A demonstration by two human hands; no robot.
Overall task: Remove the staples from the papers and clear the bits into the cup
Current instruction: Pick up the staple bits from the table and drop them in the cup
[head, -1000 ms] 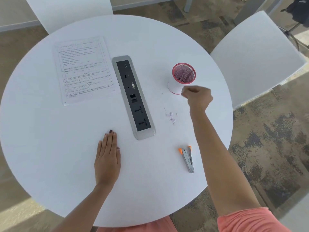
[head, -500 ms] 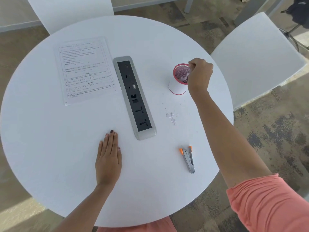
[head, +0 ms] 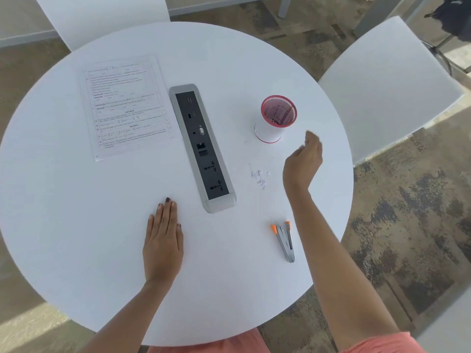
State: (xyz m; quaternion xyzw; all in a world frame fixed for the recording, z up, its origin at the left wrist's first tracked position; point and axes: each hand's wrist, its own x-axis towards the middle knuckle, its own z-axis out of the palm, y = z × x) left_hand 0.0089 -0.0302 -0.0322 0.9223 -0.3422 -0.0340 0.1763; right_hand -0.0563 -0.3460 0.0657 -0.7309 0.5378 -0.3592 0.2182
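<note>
Head view: right hand (head: 303, 159), fingers loose and empty, beside staple bits (head: 258, 177) near the right edge of the table (head: 76, 225); bits likely light, easily scattered: pinch gently.

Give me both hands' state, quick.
Left hand: open, flat on the table.
Right hand: open, holds nothing visible, near the cup.
</note>
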